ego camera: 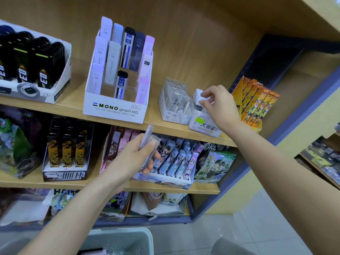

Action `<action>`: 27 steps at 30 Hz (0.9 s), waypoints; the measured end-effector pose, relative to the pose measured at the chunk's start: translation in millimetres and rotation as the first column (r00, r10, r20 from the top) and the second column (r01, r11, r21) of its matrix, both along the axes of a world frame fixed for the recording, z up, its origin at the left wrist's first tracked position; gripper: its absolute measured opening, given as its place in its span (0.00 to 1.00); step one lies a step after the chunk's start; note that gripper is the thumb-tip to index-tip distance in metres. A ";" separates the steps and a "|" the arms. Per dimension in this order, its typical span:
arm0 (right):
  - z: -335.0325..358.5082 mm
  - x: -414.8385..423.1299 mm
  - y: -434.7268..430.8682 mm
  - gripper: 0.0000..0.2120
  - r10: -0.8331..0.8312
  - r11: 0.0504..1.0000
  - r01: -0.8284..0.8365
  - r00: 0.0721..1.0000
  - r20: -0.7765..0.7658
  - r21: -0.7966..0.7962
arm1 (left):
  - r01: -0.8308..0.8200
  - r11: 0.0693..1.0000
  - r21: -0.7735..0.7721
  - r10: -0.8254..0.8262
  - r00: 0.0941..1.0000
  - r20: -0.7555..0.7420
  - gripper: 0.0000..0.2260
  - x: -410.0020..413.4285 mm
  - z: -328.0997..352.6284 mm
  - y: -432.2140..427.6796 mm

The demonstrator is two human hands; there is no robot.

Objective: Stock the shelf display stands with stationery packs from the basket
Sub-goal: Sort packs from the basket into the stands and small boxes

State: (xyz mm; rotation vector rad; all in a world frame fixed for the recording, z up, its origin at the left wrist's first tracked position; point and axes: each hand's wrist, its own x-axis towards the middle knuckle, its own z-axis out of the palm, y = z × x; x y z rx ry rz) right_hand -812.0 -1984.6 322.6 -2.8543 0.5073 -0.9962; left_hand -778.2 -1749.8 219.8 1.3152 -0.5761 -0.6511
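Stationery packs (149,144) for stocking, in two places: a clear, slim bunch gripped by the left hand (127,159), fingers curled round it, and one white pack (198,94) pinched at its top between thumb and fingertips of the right hand (219,103).

Along the upper shelf, from the left: white carton (64,70) packed with upright black packs; MONO stand (114,109), stepped tiers partly filled with pale, blue and black lead cases, several slots bare; small white stand (165,109) crowded with clear cases; just beside it, touching, green-label stand (204,124); then orange packs (255,102) leaning at the far right. Low in the middle, pale basket (119,231), contents mostly out of view.

White pack roughly upright, long axis near vertical, lower end already at the mouth of the green-label stand, directly above its well. Right hand plainly the nearer one. Clear bunch tilted up and to the right, below and to the left of that stand, in front of the lower shelf. Likely call: a short straight push down, keeping the pack upright so as not to snag the stand's front wall.
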 end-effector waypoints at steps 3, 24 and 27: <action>-5.1 -5.4 3.8 0.08 0.008 1.000 -0.009 0.999 0.038 0.030 | -0.045 0.999 0.001 0.045 0.995 -0.090 0.06 2.7 -1.8 -2.1; 14.5 4.6 -5.8 0.04 0.035 0.958 -0.016 0.997 -0.062 0.287 | -0.068 0.997 0.038 0.072 0.992 -0.101 0.03 1.8 -3.5 -5.9; 10.6 3.8 -6.9 0.04 -0.034 0.988 0.037 0.999 -0.022 0.149 | -0.072 0.997 0.029 0.075 0.990 -0.116 0.03 2.2 -3.1 -6.4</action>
